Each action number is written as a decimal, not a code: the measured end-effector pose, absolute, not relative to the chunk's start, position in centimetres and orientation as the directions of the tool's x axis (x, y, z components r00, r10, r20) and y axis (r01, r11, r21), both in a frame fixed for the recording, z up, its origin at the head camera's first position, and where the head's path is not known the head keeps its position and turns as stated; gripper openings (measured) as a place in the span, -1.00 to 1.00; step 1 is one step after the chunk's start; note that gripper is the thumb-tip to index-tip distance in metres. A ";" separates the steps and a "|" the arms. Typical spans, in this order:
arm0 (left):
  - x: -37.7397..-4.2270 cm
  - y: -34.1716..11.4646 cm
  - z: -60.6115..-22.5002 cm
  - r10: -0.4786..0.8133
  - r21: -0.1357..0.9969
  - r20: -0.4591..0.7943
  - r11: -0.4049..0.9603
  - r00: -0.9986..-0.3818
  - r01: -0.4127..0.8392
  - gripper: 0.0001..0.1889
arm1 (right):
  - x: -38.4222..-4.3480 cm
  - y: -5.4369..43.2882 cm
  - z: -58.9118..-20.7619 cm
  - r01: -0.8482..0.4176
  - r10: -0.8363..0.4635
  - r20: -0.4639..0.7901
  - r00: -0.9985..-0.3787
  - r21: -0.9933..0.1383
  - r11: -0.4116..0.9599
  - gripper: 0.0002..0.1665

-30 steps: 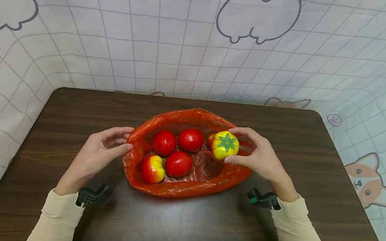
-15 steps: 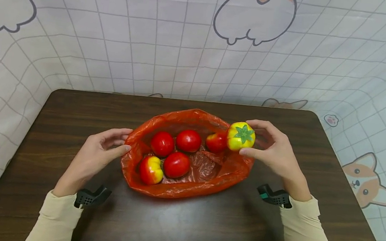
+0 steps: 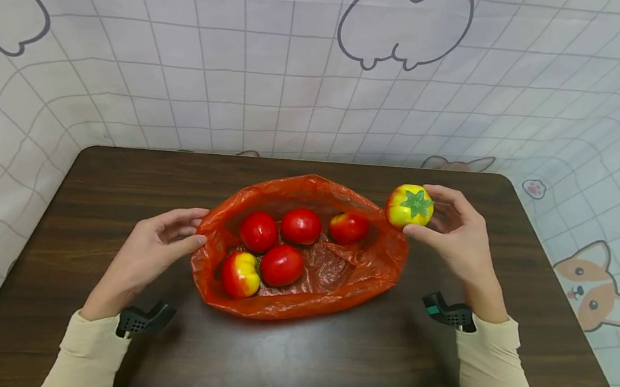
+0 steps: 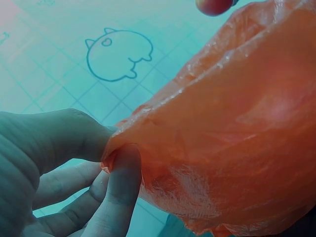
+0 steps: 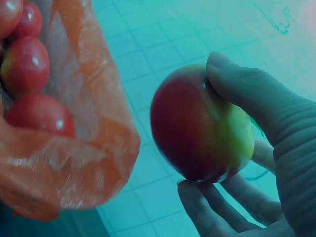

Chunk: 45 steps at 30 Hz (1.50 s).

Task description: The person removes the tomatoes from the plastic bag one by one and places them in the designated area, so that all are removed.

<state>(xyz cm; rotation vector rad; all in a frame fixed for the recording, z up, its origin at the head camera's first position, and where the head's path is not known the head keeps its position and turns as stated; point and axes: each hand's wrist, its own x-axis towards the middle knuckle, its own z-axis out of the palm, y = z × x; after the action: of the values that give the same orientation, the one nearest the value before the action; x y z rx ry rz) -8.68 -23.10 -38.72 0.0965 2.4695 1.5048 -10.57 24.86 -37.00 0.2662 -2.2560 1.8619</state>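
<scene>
A red plastic bag (image 3: 296,312) stands wide at its mouth in the middle of the table. My left hand (image 3: 154,249) pinches its left rim between thumb and forefinger, plain in the left wrist view on the bag (image 4: 207,133). My right hand (image 3: 464,243) grips a yellow-and-red tomato (image 3: 407,208) with a green star-shaped top, just above and beyond the bag's right rim. Apart from the bag, that tomato (image 5: 187,123) sits between thumb and fingers in the right wrist view. Inside the bag lie several tomatoes, such as a red one (image 3: 282,266) and a red-and-yellow one (image 3: 240,274).
The dark wooden table (image 3: 289,376) has its far edge behind the bag. A white gridded cloth (image 3: 232,70) with cartoon dogs rises at the back and sides. Black wrist cameras sit on both wrists, the left one (image 3: 146,320) near the bag's front left.
My right hand has lifted the yellow-and-red tomato out of the bag, rightward and away past the rim. A red-and-yellow tomato behind it now shows fully. My left hand keeps its hold.
</scene>
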 end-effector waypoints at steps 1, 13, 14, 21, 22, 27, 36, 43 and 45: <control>-8.7 -23.1 -38.8 0.185 0.883 -0.173 0.465 -0.967 -0.069 -0.43 | -10.6 24.9 -37.1 -0.261 0.003 0.266 -0.964 -0.948 0.180 -0.19; -8.5 -23.1 -38.7 0.190 0.889 -0.166 0.453 -0.968 -0.064 -0.45 | -10.9 26.5 -39.3 -0.129 0.106 0.178 -0.978 -0.924 0.359 -0.21; -8.5 -23.1 -38.7 0.189 0.889 -0.166 0.453 -0.968 -0.064 -0.45 | -10.9 26.6 -39.5 -0.120 0.110 0.171 -0.979 -0.923 0.365 -0.21; -8.7 -23.1 -39.0 0.182 0.886 -0.168 0.459 -0.969 -0.068 -0.44 | -11.3 27.2 -40.4 -0.098 0.116 0.155 -0.981 -0.916 0.389 -0.22; -8.7 -23.1 -39.0 0.184 0.887 -0.168 0.457 -0.969 -0.067 -0.44 | -11.3 27.3 -40.5 -0.095 0.117 0.152 -0.981 -0.915 0.391 -0.22; -8.7 -23.1 -39.0 0.185 0.891 -0.167 0.448 -0.968 -0.069 -0.44 | -11.7 27.7 -41.4 -0.064 0.125 0.128 -0.984 -0.905 0.421 -0.23; -8.7 -23.1 -39.3 0.184 0.887 -0.185 0.453 -0.965 -0.084 -0.43 | -12.1 28.4 -43.5 0.001 0.124 0.069 -0.990 -0.870 0.494 -0.23; -8.7 -23.0 -39.2 0.186 0.884 -0.181 0.460 -0.966 -0.078 -0.43 | -12.3 28.8 -44.4 0.028 0.118 0.038 -0.992 -0.859 0.511 -0.20; -8.7 -23.0 -39.2 0.186 0.883 -0.179 0.463 -0.966 -0.075 -0.43 | -12.4 28.9 -44.6 0.037 0.117 0.026 -0.993 -0.859 0.511 -0.20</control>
<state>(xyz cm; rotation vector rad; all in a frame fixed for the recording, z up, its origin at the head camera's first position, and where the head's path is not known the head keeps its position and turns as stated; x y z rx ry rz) -8.71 -23.00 -39.16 0.0953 2.4632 1.5062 -12.38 28.87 -44.65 -0.1356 -2.6597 1.5089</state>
